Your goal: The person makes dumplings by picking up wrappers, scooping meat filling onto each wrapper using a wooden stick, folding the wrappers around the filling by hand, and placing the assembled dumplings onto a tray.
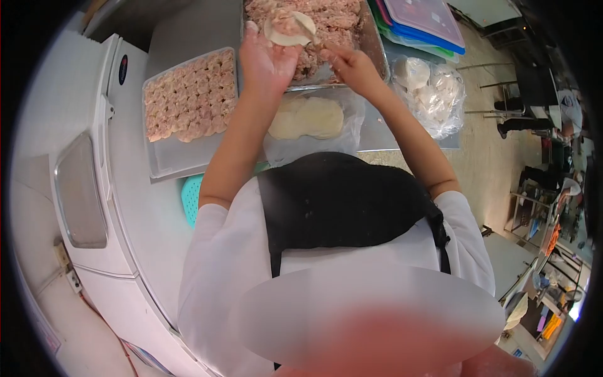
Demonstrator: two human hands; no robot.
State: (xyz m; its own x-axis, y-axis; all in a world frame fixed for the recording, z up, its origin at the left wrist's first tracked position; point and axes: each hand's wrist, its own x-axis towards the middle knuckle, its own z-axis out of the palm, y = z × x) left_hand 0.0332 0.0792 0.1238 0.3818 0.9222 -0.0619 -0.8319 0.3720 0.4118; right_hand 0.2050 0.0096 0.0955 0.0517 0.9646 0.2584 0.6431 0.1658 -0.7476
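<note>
My left hand [270,63] is palm up with a round dumpling wrapper [274,34] lying across its fingers. A lump of pink minced meat sits on that wrapper. Just to the right, my right hand [352,68] has its fingers closed on a thin spreading tool [312,39], whose tip is at the wrapper's edge; most of the tool is hidden. Both hands are over a deep metal tray [379,53] full of minced meat [339,25]. Closer to my body, a stack of pale round wrappers [308,118] lies on a clear plastic sheet.
On the left, a tray [179,158] bears rows of filled dumplings [191,94]. To the right are a plastic bag of white rounds [430,94] and stacked coloured lids [424,22]. A white fridge [119,188] borders the left side. Other people [568,113] are in the background.
</note>
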